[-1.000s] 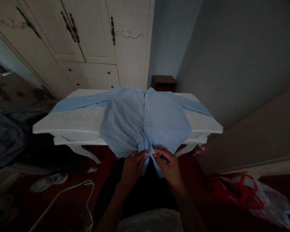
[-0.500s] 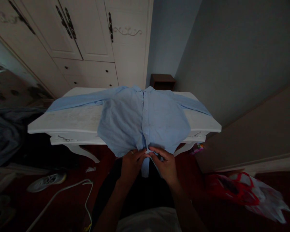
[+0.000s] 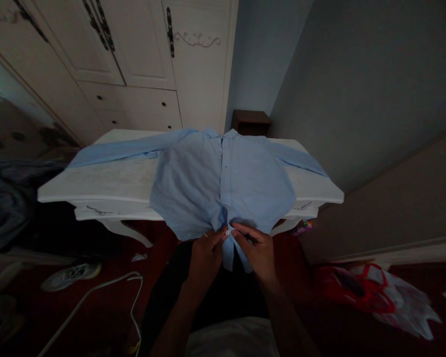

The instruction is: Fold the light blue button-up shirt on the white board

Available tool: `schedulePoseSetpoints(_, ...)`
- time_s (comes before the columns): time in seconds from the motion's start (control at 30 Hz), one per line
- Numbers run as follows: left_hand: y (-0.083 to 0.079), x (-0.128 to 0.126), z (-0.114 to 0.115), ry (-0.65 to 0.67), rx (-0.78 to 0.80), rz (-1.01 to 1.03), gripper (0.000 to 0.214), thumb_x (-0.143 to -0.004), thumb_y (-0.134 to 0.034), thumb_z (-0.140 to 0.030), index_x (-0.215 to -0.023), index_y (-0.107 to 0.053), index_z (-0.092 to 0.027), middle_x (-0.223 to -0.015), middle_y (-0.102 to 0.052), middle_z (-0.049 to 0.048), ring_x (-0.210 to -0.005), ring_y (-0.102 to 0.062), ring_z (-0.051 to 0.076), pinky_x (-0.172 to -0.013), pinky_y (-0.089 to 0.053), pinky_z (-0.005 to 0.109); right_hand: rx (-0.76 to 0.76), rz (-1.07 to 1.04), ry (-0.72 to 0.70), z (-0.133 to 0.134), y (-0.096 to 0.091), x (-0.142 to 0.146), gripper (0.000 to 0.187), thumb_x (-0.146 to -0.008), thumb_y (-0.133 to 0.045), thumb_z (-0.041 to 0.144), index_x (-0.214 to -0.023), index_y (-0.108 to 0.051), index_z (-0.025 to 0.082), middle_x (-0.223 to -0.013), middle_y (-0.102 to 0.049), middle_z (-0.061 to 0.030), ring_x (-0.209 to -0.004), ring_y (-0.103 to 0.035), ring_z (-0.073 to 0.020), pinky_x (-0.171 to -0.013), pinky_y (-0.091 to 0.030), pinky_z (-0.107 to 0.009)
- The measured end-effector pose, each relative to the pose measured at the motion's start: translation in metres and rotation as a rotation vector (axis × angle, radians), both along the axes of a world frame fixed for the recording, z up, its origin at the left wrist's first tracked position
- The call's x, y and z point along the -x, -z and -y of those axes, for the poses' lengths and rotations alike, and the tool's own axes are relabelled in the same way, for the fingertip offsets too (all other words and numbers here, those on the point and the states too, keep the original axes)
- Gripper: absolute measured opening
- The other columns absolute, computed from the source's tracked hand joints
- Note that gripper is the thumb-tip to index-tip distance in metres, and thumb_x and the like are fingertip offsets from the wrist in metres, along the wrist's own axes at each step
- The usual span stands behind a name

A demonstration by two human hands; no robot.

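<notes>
A light blue button-up shirt (image 3: 215, 183) lies face up on a white table (image 3: 115, 186), sleeves spread to both sides, its hem hanging over the near edge. My left hand (image 3: 205, 255) pinches the left side of the shirt's front placket near the hem. My right hand (image 3: 257, 250) pinches the right side, fingertips meeting the left hand's at a small button. Both hands are closed on the fabric just below the table's front edge.
A cream wardrobe (image 3: 141, 59) with drawers stands behind the table, a dark wooden stool (image 3: 250, 121) beside it. On the red floor lie a shoe (image 3: 67, 275), a white hanger (image 3: 96, 297), dark clothing (image 3: 7, 208) at left and a red-and-white plastic bag (image 3: 375, 295) at right.
Both hands have shifted slightly up along the placket toward the table edge, still pinching the shirt front. The view drifted a little.
</notes>
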State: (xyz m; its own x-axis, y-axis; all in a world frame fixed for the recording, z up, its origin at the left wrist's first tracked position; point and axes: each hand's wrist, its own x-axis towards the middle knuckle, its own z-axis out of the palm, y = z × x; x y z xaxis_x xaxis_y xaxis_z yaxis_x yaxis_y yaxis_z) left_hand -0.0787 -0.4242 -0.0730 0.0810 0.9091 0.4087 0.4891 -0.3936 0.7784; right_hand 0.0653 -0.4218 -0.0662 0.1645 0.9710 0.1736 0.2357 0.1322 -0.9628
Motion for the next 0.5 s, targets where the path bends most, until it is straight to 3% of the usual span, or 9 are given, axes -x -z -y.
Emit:
schedulePoseSetpoints(0.3,-0.008,-0.004,0.001,-0.045,-0.056,-0.071,0.02,-0.09,-0.054,-0.02,-0.098,-0.073,-0.019,-0.083,-0.074,0.0042,-0.075,-0.069,0.015,-0.069,-0.053,0.024,0.006,-0.042,0.078,0.004,-0.006,0.002,0.021,-0.077,-0.071,0.035,-0.094,-0.077,0.024,-0.092,-0.076,-0.0035,-0.083,-0.071,-0.0195,-0.081,-0.058,-0.033)
schedulePoseSetpoints(0.5,-0.012,-0.005,0.0,-0.08,-0.009,-0.03,0.02,-0.088,-0.056,-0.018,-0.095,-0.074,-0.022,-0.079,-0.073,0.0023,-0.072,-0.068,0.014,-0.067,-0.052,0.023,-0.027,0.005,0.016,0.003,-0.015,-0.002,0.02,-0.08,-0.069,0.033,-0.097,-0.076,0.026,-0.092,-0.076,-0.0026,-0.08,-0.071,-0.019,-0.078,-0.059,-0.034)
